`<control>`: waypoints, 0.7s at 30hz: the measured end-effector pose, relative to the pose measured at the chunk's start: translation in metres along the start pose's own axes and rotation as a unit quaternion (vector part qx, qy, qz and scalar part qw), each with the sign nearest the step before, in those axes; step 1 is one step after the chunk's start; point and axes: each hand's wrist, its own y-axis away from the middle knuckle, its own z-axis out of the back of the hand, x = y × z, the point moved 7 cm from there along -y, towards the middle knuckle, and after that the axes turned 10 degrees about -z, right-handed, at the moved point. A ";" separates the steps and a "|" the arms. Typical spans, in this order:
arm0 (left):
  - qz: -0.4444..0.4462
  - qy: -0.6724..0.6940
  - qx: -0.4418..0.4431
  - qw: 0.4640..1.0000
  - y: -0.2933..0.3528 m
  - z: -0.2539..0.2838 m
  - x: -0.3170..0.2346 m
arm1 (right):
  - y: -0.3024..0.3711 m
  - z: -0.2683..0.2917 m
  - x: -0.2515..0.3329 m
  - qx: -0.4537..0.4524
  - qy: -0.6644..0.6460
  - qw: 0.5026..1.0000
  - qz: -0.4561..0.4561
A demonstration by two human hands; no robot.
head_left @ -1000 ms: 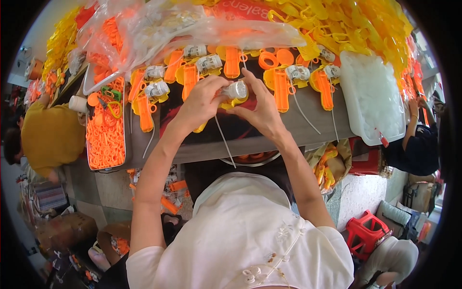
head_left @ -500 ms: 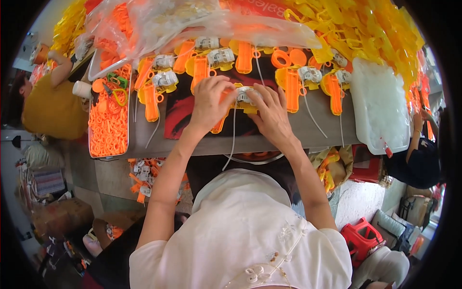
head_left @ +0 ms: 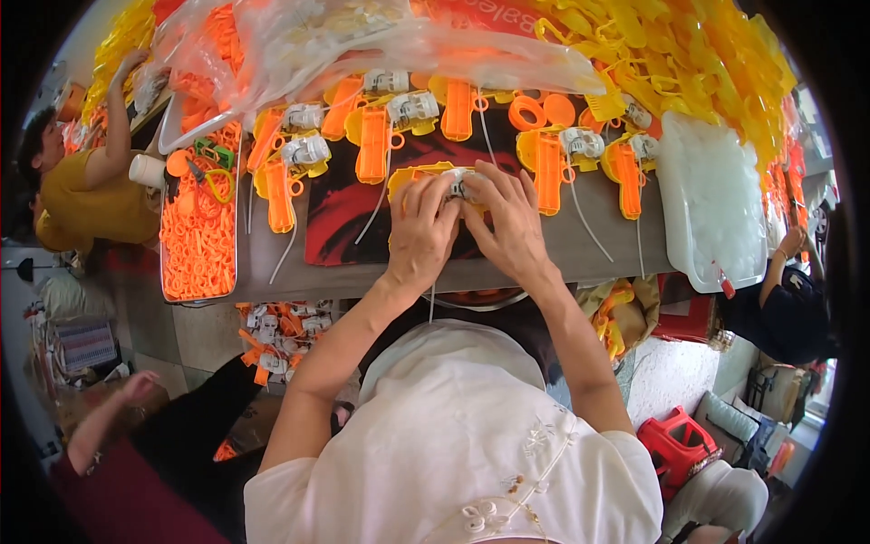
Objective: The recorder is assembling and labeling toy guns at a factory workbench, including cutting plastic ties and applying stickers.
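Over the red-black mat (head_left: 340, 231), left grip (head_left: 423, 228) and right grip (head_left: 507, 220) hold the yellow-and-white toy piece (head_left: 460, 187) between them.

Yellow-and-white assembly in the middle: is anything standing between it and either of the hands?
Nothing visible: the left hand and the right hand both touch the yellow-and-white assembly directly.
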 end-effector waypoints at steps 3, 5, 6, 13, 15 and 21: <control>-0.012 0.017 0.006 1.000 0.002 0.001 -0.008 | 0.000 -0.010 -0.011 -0.097 0.012 0.995 -0.013; 0.007 0.089 0.028 0.996 0.003 0.002 0.006 | 0.000 -0.012 -0.006 -0.131 -0.014 0.991 0.000; 0.010 0.069 0.023 0.997 0.002 0.010 0.011 | 0.000 -0.017 -0.003 -0.126 -0.025 0.992 0.003; -0.019 0.064 0.031 0.997 -0.003 0.005 0.014 | 0.005 -0.018 -0.008 -0.093 -0.036 0.995 -0.031; -0.025 0.051 0.021 0.998 -0.005 0.006 0.012 | 0.002 -0.009 -0.009 -0.035 -0.100 0.994 -0.019; -0.006 0.058 0.007 0.998 -0.004 0.003 0.013 | -0.062 0.067 -0.089 -0.153 0.026 0.985 -0.079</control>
